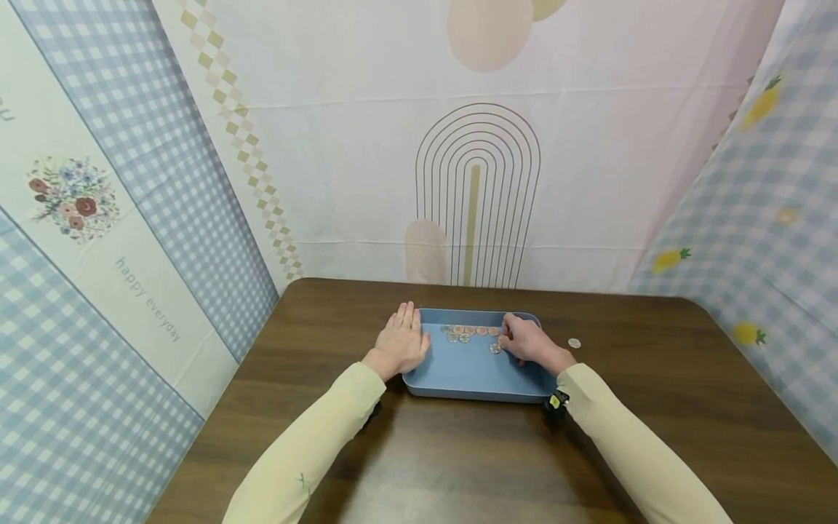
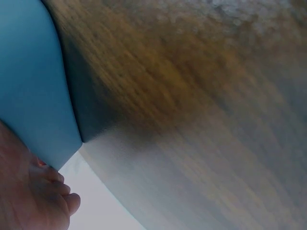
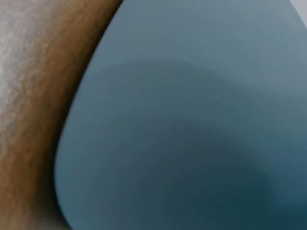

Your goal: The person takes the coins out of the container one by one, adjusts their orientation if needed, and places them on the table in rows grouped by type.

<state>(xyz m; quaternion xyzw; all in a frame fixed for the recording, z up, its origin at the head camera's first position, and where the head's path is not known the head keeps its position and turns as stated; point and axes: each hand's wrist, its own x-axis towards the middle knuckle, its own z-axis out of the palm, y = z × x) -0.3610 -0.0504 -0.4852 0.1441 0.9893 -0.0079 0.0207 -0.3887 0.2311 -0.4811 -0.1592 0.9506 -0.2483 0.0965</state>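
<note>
A shallow blue tray lies on the brown table, with several coins in two short rows near its far side. My left hand rests along the tray's left rim, fingers extended and thumb reaching over the inside. Part of that hand shows beside the tray wall in the left wrist view. Over the tray's right half, my right hand has bent fingers close to the rows. A separate silver coin lies by its thumb. Whether a coin is between those fingertips is too small to tell.
One more coin lies on the table to the right of the tray. Patterned cloth hangs behind the table and at both sides. The right wrist view shows mostly the tray's outer surface.
</note>
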